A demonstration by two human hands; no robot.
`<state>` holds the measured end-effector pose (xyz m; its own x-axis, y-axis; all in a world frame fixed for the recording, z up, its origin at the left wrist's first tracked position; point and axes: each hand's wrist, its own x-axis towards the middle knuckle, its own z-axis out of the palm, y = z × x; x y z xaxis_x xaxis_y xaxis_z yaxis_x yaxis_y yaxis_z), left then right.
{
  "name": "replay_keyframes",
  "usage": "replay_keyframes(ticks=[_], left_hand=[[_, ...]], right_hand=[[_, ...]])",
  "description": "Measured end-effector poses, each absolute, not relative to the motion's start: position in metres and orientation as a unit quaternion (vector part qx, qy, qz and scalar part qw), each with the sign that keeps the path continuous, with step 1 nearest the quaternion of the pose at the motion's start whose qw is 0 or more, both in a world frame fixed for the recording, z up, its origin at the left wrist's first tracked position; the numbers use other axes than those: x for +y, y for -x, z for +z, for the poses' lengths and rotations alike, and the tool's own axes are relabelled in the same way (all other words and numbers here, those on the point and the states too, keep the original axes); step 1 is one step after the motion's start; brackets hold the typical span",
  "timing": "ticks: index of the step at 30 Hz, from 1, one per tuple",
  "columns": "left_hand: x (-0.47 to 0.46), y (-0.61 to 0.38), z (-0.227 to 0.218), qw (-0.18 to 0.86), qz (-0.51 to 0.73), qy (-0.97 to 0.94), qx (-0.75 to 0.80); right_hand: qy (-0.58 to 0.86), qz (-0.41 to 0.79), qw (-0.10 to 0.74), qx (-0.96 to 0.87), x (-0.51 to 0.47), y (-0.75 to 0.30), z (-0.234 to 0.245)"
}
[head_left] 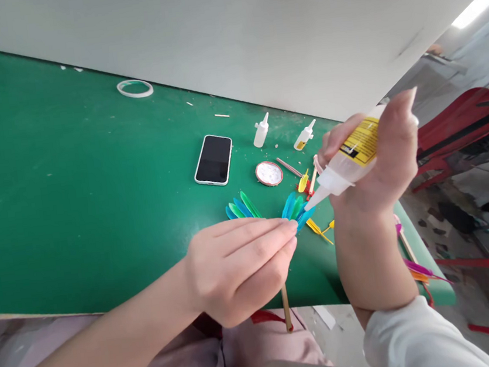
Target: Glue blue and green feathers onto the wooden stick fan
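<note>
Several blue and green feathers (290, 206) are pinched by fingers of the left hand (245, 269) over the green worktop (138, 178); a translucent, yellow-labelled plastic bottle (361, 143) is gripped by the right hand (382, 176), fingers curled, nozzle (317, 195) tilted down at the feathers. Beyond: black-screened phone (214, 158) laid flat.

Your left hand (243, 266) pinched, its forearm (129, 332) slanting inward; your right hand (394, 160) sat higher, fingers curled.
</note>
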<state>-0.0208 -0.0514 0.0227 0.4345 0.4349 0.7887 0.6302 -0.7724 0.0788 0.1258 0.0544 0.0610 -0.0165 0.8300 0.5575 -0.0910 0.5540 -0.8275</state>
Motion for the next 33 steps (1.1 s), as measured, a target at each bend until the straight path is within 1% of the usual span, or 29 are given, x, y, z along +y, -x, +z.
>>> replay_keyframes(ticks=[4, 10, 17, 21, 25, 31, 33], left_hand=[[-0.052, 0.021, 0.023, 0.106, -0.423, 0.842, -0.318], [-0.052, 0.020, 0.024, 0.110, -0.426, 0.841, -0.316], [-0.050, 0.021, 0.021, 0.120, -0.429, 0.839, -0.312], [-0.051, 0.022, 0.020, 0.116, -0.422, 0.842, -0.316], [-0.051, 0.022, 0.019, 0.117, -0.423, 0.843, -0.312], [-0.051, 0.022, 0.020, 0.115, -0.425, 0.841, -0.315], [-0.052, 0.022, 0.020, 0.113, -0.420, 0.842, -0.320]], right_hand=[[0.316, 0.358, 0.629, -0.614, 0.052, -0.126, 0.065], [0.300, 0.344, 0.648, -0.610, 0.051, -0.127, 0.069], [0.212, 0.336, 0.683, -0.613, 0.052, -0.121, 0.069], [0.217, 0.298, 0.698, -0.614, 0.051, -0.121, 0.069], [0.202, 0.292, 0.699, -0.620, 0.046, -0.120, 0.067], [0.185, 0.281, 0.672, -0.659, 0.041, -0.118, 0.065], [0.187, 0.276, 0.675, -0.658, 0.043, -0.119, 0.066]])
